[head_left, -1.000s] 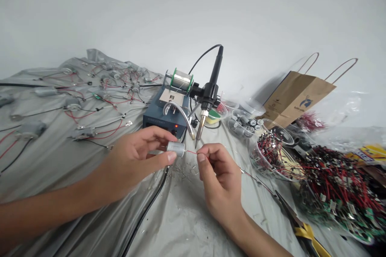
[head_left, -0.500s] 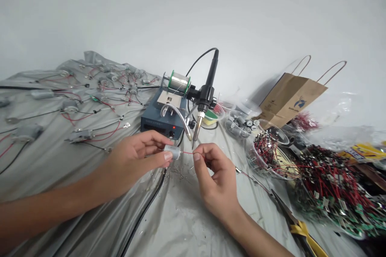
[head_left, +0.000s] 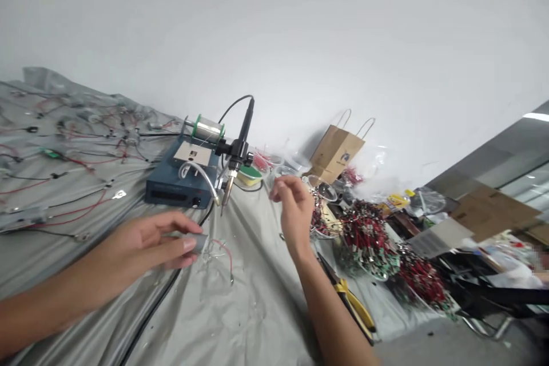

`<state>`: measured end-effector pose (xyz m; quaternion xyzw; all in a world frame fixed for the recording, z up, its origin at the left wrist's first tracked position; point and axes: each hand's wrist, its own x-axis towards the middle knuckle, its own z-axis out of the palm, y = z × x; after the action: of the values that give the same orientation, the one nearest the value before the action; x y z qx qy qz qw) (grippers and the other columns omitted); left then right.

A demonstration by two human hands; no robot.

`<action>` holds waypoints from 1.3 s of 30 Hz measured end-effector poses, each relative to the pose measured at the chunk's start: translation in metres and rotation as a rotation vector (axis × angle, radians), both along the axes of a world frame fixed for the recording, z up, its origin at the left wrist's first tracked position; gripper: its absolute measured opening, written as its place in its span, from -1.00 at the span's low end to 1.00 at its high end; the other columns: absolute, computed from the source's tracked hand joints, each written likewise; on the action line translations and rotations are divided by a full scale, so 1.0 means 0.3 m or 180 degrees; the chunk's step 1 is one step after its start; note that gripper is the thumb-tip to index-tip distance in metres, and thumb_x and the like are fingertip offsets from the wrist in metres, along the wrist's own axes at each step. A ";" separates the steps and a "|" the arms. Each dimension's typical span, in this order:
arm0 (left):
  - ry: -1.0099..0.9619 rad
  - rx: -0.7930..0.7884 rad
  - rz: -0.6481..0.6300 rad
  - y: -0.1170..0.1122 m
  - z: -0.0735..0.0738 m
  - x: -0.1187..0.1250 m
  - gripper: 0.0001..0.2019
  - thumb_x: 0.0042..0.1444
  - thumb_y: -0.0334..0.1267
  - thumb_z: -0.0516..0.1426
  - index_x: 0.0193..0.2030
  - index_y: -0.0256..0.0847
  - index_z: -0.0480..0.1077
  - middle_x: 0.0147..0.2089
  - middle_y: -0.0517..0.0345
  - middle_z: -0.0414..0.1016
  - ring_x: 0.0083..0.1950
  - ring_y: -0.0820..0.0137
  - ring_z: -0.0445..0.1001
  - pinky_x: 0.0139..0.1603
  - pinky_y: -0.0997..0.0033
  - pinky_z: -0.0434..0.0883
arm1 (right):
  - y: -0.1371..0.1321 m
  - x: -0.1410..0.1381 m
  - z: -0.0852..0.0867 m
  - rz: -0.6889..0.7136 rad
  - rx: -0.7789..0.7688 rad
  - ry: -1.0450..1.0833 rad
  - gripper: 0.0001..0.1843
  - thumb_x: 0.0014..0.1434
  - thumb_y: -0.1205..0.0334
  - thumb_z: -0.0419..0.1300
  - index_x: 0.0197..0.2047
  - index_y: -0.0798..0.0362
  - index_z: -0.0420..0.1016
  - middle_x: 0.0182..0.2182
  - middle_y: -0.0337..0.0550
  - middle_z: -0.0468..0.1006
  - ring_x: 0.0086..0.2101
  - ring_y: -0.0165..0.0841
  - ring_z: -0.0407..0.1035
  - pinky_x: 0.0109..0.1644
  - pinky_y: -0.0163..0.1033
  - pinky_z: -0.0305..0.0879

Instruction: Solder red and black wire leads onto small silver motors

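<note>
My left hand (head_left: 167, 240) is closed around a small grey cylindrical motor (head_left: 199, 243), holding it just above the cloth in front of the soldering station. A red wire (head_left: 229, 257) comes off the motor's right end and droops loose, with a small bright tip. Up and to the right, my right hand (head_left: 294, 200) hovers beside the plastic tubs, fingers loosely bent and nothing visible in them. Between the hands, a soldering iron (head_left: 240, 148) stands tip down in its holder on the blue soldering station (head_left: 167, 186), which carries a solder spool (head_left: 208, 129).
Motors with red and black wires (head_left: 26, 217) lie across the left of the grey cloth. On the right are piles of wired parts (head_left: 369, 237), yellow-handled pliers (head_left: 354, 303) and a paper bag (head_left: 338, 151). A sponge (head_left: 249, 176) sits behind the iron. A black cable (head_left: 158, 297) crosses the front.
My right hand has let go of the red wire and moved right, toward the tubs. The motor stays in my left hand, its wire now hanging. The view has turned right.
</note>
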<state>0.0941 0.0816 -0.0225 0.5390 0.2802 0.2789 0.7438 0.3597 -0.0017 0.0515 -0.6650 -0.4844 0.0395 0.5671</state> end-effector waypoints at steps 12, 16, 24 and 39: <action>-0.0219 -0.0490 0.0031 0.004 0.023 0.000 -0.46 -0.31 0.14 0.60 -0.22 -0.10 0.72 -0.19 0.13 0.57 -0.17 0.27 0.62 -0.07 0.36 0.77 | -0.086 0.454 0.121 -0.0567 -0.2161 -0.1173 -0.66 0.45 0.07 0.32 0.18 0.06 0.55 0.11 -0.03 0.61 -0.01 -0.20 0.58 0.08 0.02 0.61; -0.0240 -0.0618 -0.0190 0.021 0.016 -0.004 -0.46 -0.31 0.10 0.62 -0.20 -0.11 0.72 -0.15 0.13 0.60 -0.14 0.27 0.63 -0.03 0.37 0.76 | -0.110 0.502 0.098 -0.0517 -0.2248 -0.1184 -0.64 0.44 0.07 0.34 0.18 0.08 0.55 0.11 -0.03 0.61 0.01 -0.18 0.58 0.09 0.03 0.61; -0.0198 -0.0690 -0.0132 0.018 0.016 -0.010 -0.45 -0.34 0.08 0.62 -0.20 -0.12 0.73 -0.18 0.18 0.61 -0.17 0.32 0.63 -0.05 0.45 0.73 | -0.164 0.568 0.149 -0.0745 -0.1654 -0.0505 -0.63 0.47 0.05 0.31 0.20 0.09 0.53 0.05 -0.05 0.62 -0.09 -0.24 0.60 -0.03 -0.05 0.64; -0.0304 -0.0947 -0.0083 0.004 0.060 -0.019 -0.34 -0.48 0.08 0.67 -0.16 -0.12 0.76 -0.13 0.14 0.70 -0.12 0.29 0.71 -0.02 0.53 0.72 | -0.107 0.449 0.290 -0.0405 -0.0028 0.0162 -0.70 0.46 0.09 0.32 0.11 0.11 0.55 -0.11 -0.14 0.64 -0.26 -0.36 0.57 -0.21 -0.21 0.60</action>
<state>0.0884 0.0827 -0.0045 0.4125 0.2756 0.2499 0.8315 0.4943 -0.0339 0.1384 -0.6957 -0.4264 0.0225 0.5777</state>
